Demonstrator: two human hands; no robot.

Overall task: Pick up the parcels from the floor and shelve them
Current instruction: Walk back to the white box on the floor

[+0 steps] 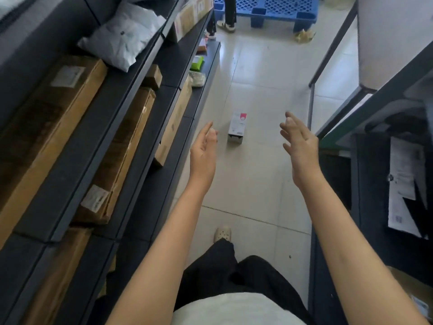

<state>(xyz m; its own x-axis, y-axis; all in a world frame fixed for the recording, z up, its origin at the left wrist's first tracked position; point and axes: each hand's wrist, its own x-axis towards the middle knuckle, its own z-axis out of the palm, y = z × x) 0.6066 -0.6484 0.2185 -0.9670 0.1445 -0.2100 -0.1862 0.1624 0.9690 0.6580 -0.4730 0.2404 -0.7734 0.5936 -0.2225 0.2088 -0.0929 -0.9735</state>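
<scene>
Where pale floor tiles (257, 73) run, small parcel (236, 127), dark shelving (131, 127) alongside

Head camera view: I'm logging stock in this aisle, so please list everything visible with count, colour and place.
small box: one, white with pink top, on the floor tiles between the hands
long cartons: at least four, brown, lying along the dark shelves on the left
poly mailer: one, white, on an upper left shelf
green packet: one, on the far lower left shelf
pallet: one, blue, far end of aisle
another person's legs: dark trousers, by the pallet
labelled dark parcel: one, on the right-hand shelf
shoe: one, cream, the wearer's
left hand: open, empty
right hand: open, empty
</scene>
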